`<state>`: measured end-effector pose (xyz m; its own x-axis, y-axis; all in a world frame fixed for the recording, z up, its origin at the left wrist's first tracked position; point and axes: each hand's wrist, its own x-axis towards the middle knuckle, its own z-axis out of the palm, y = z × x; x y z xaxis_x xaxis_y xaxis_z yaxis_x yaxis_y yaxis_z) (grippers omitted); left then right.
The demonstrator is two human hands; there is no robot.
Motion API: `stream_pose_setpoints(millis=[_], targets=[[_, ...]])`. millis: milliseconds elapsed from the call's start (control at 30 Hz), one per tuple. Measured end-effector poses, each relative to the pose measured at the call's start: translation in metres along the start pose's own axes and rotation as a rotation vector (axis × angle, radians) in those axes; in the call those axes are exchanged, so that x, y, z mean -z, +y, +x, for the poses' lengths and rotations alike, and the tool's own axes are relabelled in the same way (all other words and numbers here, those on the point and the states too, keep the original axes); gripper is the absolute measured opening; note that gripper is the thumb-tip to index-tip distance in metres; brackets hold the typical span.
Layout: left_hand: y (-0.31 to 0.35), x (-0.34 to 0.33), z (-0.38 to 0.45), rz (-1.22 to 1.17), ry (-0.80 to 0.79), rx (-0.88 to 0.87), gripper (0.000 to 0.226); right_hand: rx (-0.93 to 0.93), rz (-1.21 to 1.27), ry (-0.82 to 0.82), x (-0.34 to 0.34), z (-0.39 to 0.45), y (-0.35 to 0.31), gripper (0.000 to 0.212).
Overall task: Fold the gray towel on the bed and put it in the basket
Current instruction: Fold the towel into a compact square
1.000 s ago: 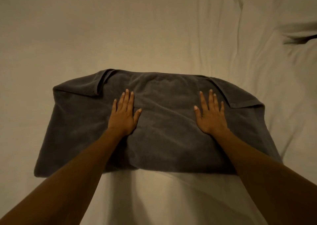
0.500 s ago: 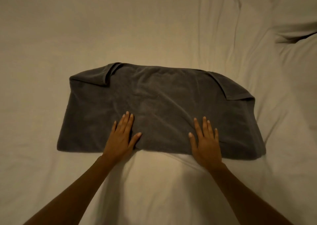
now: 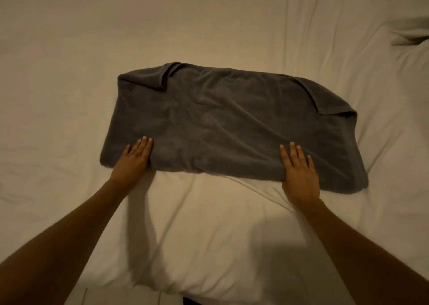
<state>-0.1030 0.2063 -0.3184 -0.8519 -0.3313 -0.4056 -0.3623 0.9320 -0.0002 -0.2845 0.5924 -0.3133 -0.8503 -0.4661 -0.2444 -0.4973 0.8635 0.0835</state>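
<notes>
The gray towel [image 3: 222, 121] lies folded into a wide band across the white bed, with small flaps turned over at its far left and far right corners. My left hand [image 3: 133, 159] rests flat on the towel's near left corner, fingers straight. My right hand [image 3: 299, 172] lies flat on the near edge toward the right end, fingers straight and spread a little. Neither hand grips the cloth. No basket is in view.
The white bed sheet [image 3: 69, 49] is wrinkled all around the towel. A pillow or bunched bedding [image 3: 411, 32] lies at the far right. The bed's near edge [image 3: 185, 290] runs along the bottom, with pale floor [image 3: 116, 297] below it.
Both hands slid from the towel's middle back to its near edge, then apart toward its two ends. The view pulled back, so the towel looks smaller and farther away.
</notes>
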Motion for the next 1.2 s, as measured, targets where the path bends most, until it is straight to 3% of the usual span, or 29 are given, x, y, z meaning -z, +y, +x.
stream_pose_setpoints(millis=[200,333,500,633,933,1067,1200], targets=[[0.009,0.005,-0.026,-0.114,0.058,0.06,0.059,-0.006,0.258,-0.006,0.013,-0.021,0.001,0.082],[0.007,0.005,-0.063,-0.147,0.032,0.077,0.061,0.01,0.277,-0.024,0.017,-0.055,0.001,0.081],[0.001,-0.014,-0.138,-0.279,0.039,0.097,0.057,0.035,0.245,-0.164,0.011,-0.113,-0.01,0.08],[-0.004,-0.035,-0.187,-0.323,0.003,0.105,0.057,0.043,0.29,-0.153,-0.001,-0.162,-0.027,0.083],[-0.01,-0.024,-0.173,-0.4,-0.129,-0.029,0.075,0.107,0.311,-0.245,-0.009,-0.157,-0.025,0.081],[-0.01,-0.012,-0.166,-0.458,-0.058,-0.036,0.073,0.124,0.421,-0.206,0.001,-0.158,-0.029,0.073],[-0.009,0.006,-0.14,-0.554,0.114,0.027,0.062,0.118,0.508,-0.059,0.018,-0.138,-0.055,0.061]])
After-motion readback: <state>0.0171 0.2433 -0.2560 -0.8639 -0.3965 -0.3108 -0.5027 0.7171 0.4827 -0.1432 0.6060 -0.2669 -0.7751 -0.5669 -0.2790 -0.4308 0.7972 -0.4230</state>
